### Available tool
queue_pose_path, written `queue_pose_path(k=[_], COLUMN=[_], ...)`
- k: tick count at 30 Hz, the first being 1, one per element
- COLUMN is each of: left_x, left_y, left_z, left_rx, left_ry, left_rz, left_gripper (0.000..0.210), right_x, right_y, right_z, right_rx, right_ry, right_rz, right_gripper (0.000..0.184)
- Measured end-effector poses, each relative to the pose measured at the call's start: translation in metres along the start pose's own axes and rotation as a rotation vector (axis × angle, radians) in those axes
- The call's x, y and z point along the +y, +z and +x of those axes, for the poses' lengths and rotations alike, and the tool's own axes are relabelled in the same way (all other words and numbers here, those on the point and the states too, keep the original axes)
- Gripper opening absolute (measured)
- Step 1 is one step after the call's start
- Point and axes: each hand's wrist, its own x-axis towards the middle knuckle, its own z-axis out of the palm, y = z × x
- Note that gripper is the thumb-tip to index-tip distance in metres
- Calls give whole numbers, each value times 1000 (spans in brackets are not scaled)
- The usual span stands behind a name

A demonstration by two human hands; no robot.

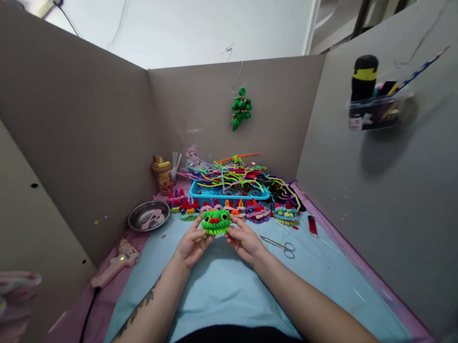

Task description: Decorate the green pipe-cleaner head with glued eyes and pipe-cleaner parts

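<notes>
Between my two hands is a green pipe-cleaner frog face point(216, 223) with round black-centred eyes and a red patch in the middle. My left hand point(194, 243) grips its left side, and my right hand point(244, 240) pinches its right side. Both hold it up over the light blue cloth point(237, 299). Just behind it stands a row of similar colourful figures, among them a purple one point(257, 212) and a teal and yellow one point(286, 214). Scissors point(280, 246) lie to the right of my right hand.
A blue tray point(229, 198) heaped with pipe cleaners stands at the back. At left are a metal bowl point(135, 219) and a pink glue gun point(115, 266) with a lit green light. Grey partitions point(234, 71) enclose the table; a clear bin point(374, 113) hangs at right.
</notes>
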Motion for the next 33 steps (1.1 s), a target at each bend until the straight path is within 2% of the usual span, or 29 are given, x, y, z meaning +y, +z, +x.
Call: queue_pose_path(k=[9,15,21,33], left_x=[-5,-6,-3,-8], left_y=[-6,-3,0,4], left_z=[3,1,-1,-1], left_rx=[-45,-35,-71,49], left_ry=[22,38,23,6], left_rz=[49,85,65,222], left_gripper=[80,81,74,65], right_x=[-1,-3,-2,1], right_y=[3,7,6,4], right_z=[-1,-4,-4,-2], right_rx=[34,43,41,36], right_ry=[-24,-21,-10,-62], right_rz=[8,-5,34,-11], right_gripper=[46,43,43,50])
